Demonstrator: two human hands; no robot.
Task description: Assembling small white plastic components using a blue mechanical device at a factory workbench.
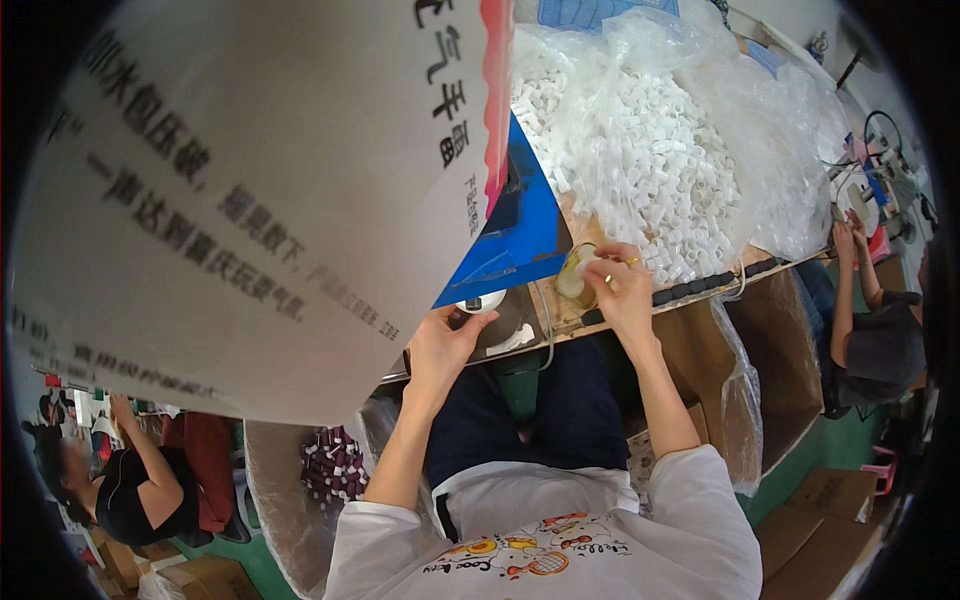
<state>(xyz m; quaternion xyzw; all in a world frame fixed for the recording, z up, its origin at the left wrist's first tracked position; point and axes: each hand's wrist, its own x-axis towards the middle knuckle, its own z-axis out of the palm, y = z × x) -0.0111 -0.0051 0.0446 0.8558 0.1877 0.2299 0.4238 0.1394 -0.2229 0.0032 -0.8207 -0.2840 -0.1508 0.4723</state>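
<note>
My left hand [445, 342] is at the table's front edge, its thumb and fingers closed beside a white round piece [482, 301]. What sits between those fingertips is hidden. My right hand [622, 285], with a ring on one finger, reaches over a small clear jar with a yellowish rim [572, 282]. Its thumb and fingertips are pinched together at the jar's mouth, by something pale that I cannot make out. Beyond this hand, a heap of small white plastic pieces [680, 165] lies in a big clear plastic bag [790, 190].
A large printed sheet [230, 210] blocks the upper left. Behind my left hand is a blue panel [525, 225]. Purple-and-white pieces [335, 465] fill a lined box at left; a lined carton [775, 350] stands at right. People work at left [150, 480] and right [880, 335].
</note>
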